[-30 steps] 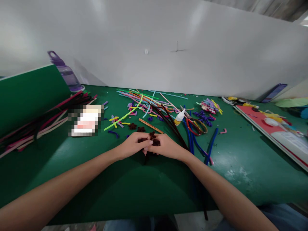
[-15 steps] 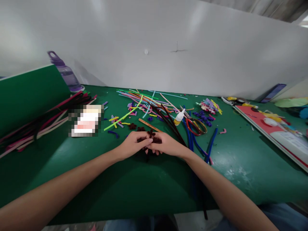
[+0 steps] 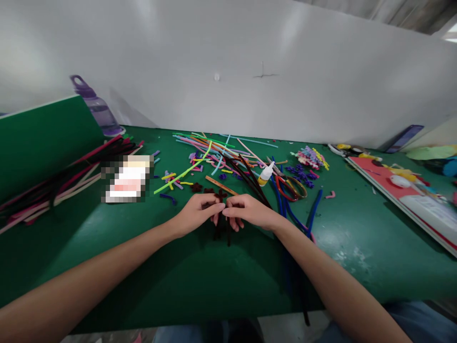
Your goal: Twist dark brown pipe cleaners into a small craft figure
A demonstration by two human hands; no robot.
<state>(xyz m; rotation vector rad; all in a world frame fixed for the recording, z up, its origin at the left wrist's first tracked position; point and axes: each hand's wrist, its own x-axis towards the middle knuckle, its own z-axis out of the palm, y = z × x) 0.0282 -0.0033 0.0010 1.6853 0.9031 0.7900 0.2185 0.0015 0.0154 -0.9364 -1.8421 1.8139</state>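
Note:
My left hand [image 3: 198, 213] and my right hand [image 3: 250, 212] meet fingertip to fingertip over the green table [image 3: 200, 281]. Both pinch a dark brown pipe cleaner piece [image 3: 221, 216]; its folded flower-like top shows just above the fingers, and two dark ends hang below them toward the table. Two small dark brown twisted shapes [image 3: 196, 187] lie on the table just beyond my left hand. A bundle of dark brown pipe cleaners [image 3: 250, 181] runs diagonally behind my right hand.
Coloured pipe cleaners [image 3: 210, 150] are scattered at the back centre, with a small glue bottle [image 3: 266, 173], blue pipe cleaners [image 3: 314, 214] and small curled pieces [image 3: 312, 157]. Long stems [image 3: 53, 188] and a purple bottle [image 3: 96, 107] are at left, a red board [image 3: 403, 190] at right.
My hands have drawn slightly apart and lifted the brown piece; its two loose ends now hang down below my fingers, where earlier it sat bunched between the hands.

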